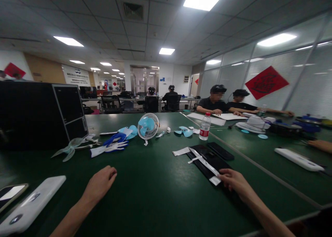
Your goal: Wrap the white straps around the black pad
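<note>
My left hand [100, 184] rests on the green table [155, 192] with its fingers curled into a loose fist, holding nothing that I can see. My right hand [233, 181] lies at the near end of a flat black case [207, 159], fingertips pinched on the end of a white strap [204, 163] that runs across the case. A black phone [220, 150] lies just beyond the case. A small white and blue desk fan [147, 126] stands farther back in the middle.
Blue-white gloves [111, 143], a clear fan blade [68, 149] and a black monitor [38, 114] sit at left. A white power bank [31, 204] and phone [10, 192] lie near left. A water bottle [204, 126] stands centre-right. Two people [228, 102] sit at the right.
</note>
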The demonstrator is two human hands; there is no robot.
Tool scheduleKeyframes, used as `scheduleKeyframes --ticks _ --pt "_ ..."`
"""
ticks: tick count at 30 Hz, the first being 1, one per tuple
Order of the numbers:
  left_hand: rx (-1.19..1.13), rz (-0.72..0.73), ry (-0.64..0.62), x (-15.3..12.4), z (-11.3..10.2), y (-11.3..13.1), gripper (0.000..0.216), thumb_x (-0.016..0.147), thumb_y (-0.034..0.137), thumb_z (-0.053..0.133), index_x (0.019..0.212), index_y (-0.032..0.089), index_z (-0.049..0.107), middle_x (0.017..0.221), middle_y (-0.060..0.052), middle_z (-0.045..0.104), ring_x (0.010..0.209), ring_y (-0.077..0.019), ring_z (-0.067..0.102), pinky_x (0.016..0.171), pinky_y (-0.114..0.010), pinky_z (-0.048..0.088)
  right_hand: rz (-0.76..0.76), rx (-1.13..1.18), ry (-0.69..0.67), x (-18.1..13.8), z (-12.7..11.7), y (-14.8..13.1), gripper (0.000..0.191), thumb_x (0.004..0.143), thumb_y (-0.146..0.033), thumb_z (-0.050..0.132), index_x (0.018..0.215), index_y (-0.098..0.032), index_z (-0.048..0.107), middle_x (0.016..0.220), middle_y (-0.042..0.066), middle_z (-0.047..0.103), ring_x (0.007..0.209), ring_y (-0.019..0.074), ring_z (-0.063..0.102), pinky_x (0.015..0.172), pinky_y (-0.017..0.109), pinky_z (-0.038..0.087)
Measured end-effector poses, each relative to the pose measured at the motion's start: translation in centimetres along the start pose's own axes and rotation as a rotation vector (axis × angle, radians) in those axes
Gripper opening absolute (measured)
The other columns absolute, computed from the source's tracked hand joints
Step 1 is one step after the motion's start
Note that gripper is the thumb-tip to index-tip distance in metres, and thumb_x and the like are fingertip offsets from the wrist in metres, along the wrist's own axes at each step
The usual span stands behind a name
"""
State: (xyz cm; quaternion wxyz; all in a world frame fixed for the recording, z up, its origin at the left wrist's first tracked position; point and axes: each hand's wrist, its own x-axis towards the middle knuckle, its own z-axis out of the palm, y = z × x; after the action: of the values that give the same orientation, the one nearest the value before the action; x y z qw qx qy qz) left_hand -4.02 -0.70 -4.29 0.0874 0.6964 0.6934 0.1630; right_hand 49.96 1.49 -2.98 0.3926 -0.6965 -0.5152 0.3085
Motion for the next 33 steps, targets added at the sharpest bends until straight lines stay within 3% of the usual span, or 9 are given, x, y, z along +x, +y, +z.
scheduleKeyframes --ticks 6,11,17,19,22,24,28,33 --pt "-0.016 -0.002 0.004 0.0 -0.1 -0.1 0.035 0.085 0.043 0.04 0.102 0.022 0.064 0.102 -0.005 0.062 0.092 -0.0203 0.06 0.082 -0.033 0.047 0.003 0.032 -0.029 -0.6 -0.4 -1.1 0.036 0.066 -0.035 0.067 0.094 -0.013 0.067 0.068 0.007 0.066 0.054 0.0151 0.058 0.045 0.024 0.043" --pt "-0.008 0.0 0.005 0.0 -0.2 0.2 0.034 0.086 0.041 0.04 0.104 0.022 0.062 0.102 -0.005 0.062 0.092 -0.0198 0.059 0.082 -0.032 0.047 -0.089 0.101 0.005 -0.7 -0.4 -2.6 0.04 0.064 -0.038 0.068 0.094 -0.012 0.067 0.069 0.007 0.066 0.052 0.0134 0.055 0.044 0.023 0.041" --pt "0.019 0.018 0.032 0.0 -0.1 0.3 0.033 0.087 0.04 0.039 0.101 0.022 0.063 0.099 -0.004 0.062 0.088 -0.0183 0.059 0.08 -0.031 0.046 -0.28 0.117 0.043 3.3 1.2 -6.5 0.037 0.068 -0.036 0.063 0.096 -0.011 0.062 0.063 0.003 0.06 0.051 0.0128 0.053 0.045 0.023 0.04" --pt "0.023 0.019 0.035 0.0 -0.1 0.2 0.032 0.087 0.04 0.039 0.1 0.022 0.063 0.098 -0.004 0.061 0.088 -0.018 0.059 0.079 -0.03 0.046 -0.36 0.007 0.121 6.1 2.3 -8.3 0.032 0.073 -0.032 0.058 0.096 -0.011 0.061 0.069 0.005 0.063 0.057 0.0151 0.056 0.049 0.024 0.042" --pt "0.021 0.002 0.028 0.1 -0.2 0.2 0.031 0.087 0.04 0.04 0.1 0.022 0.063 0.099 -0.005 0.061 0.088 -0.0181 0.059 0.078 -0.03 0.046 -0.5 -0.357 0.33 10.8 4.4 -10.5 0.024 0.078 -0.025 0.053 0.096 -0.012 0.062 0.087 0.01 0.067 0.078 0.0199 0.061 0.068 0.027 0.046" --pt "0.014 -0.01 0.016 0.1 -0.3 0.2 0.031 0.087 0.04 0.041 0.101 0.023 0.062 0.099 -0.005 0.061 0.088 -0.0182 0.059 0.078 -0.03 0.046 -0.556 -0.597 0.382 13.3 6.0 -11.5 0.024 0.083 -0.021 0.047 0.1 -0.012 0.062 0.1 0.013 0.065 0.09 0.0221 0.061 0.076 0.028 0.044" --pt "0.02 -0.022 0.013 0.2 -0.3 0.1 0.03 0.088 0.038 0.04 0.1 0.022 0.063 0.098 -0.004 0.061 0.087 -0.0176 0.059 0.078 -0.03 0.045 -0.53 -0.938 0.216 16.1 9.6 -11.8 0.031 0.089 -0.011 0.034 0.107 -0.008 0.059 0.113 0.02 0.058 0.094 0.0235 0.061 0.077 0.03 0.043" --pt "0.001 -0.057 -0.005 0.3 -0.3 -0.3 0.03 0.087 0.038 0.041 0.101 0.023 0.063 0.101 -0.005 0.062 0.09 -0.0179 0.058 0.082 -0.031 0.046 -0.533 -1.018 0.049 16.5 13.2 -11.0 0.029 0.09 -0.008 0.035 0.103 -0.009 0.061 0.109 0.018 0.059 0.091 0.0222 0.063 0.075 0.029 0.044"
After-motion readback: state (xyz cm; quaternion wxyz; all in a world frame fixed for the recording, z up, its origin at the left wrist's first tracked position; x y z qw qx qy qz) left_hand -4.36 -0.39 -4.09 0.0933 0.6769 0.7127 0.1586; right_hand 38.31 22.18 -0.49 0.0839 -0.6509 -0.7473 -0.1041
